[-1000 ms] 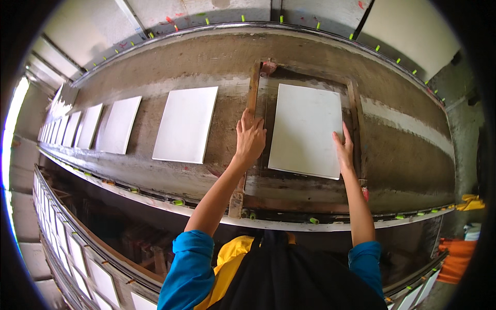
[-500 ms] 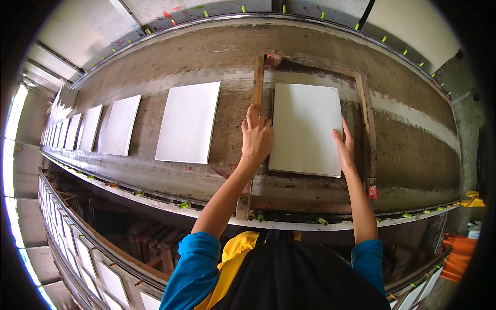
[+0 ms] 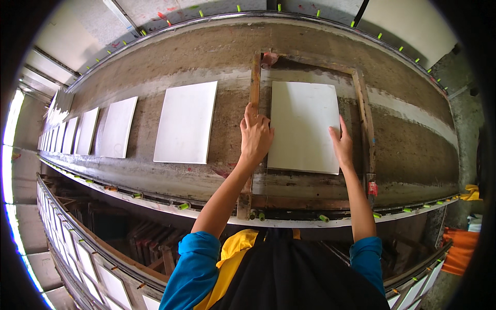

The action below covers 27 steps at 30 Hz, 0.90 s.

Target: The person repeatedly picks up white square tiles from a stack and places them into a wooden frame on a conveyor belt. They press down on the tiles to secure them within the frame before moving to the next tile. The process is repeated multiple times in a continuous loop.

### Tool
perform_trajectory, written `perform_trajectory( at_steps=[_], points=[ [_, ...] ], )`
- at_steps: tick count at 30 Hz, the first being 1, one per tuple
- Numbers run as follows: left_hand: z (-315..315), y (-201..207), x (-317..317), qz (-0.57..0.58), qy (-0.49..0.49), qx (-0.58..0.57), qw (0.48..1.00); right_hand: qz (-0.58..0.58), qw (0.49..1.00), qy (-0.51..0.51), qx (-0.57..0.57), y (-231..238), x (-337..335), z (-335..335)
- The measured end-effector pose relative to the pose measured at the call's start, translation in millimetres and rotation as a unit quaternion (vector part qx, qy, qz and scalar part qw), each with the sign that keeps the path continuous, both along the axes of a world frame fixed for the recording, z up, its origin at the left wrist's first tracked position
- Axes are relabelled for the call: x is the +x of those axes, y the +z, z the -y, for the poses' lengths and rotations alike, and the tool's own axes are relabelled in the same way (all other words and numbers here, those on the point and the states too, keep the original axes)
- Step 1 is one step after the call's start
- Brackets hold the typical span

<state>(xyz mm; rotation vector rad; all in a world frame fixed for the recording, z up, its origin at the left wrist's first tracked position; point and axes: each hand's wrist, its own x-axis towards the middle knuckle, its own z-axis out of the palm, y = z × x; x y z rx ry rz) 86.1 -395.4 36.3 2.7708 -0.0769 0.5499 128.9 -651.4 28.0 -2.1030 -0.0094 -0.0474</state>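
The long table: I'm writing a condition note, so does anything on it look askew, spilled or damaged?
The brown tabletop looks stained: it is blotchy and streaked, with red smears near the left hand, and the wooden frame has a reddish patch at its far left corner. These stand out against the white panels.

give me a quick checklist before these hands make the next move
1. White panel within the wooden frame's outline: ok, bars show around it.
2. Left hand at the frame's left bar: ok.
3. Right hand at the panel's right edge: ok.
4. Neighbouring white panel apart from the frame: ok, gap visible.
5. Panel square to the frame: cannot tell, the fisheye bends edges.
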Motion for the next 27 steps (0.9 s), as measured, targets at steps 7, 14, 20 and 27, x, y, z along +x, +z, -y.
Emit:
perform_trajectory(
  at_steps=[7, 14, 20, 27],
  points=[
    [0, 0, 0, -0.005, 0.001, -0.011, 1.000, 0.107, 0.986, 0.004, -0.131, -20, 10, 3],
    [1, 1, 0, -0.014, -0.006, -0.017, 1.000, 0.210, 0.952, -0.004, -0.225, -43, 19, 11],
    [2, 5, -1, -0.016, -0.014, -0.021, 1.000, 0.266, 0.929, -0.008, -0.258, -47, 22, 11],
    [1, 2, -1, -0.017, -0.011, -0.006, 1.000, 0.274, 0.917, -0.035, -0.289, -49, 18, 6]
  ],
)
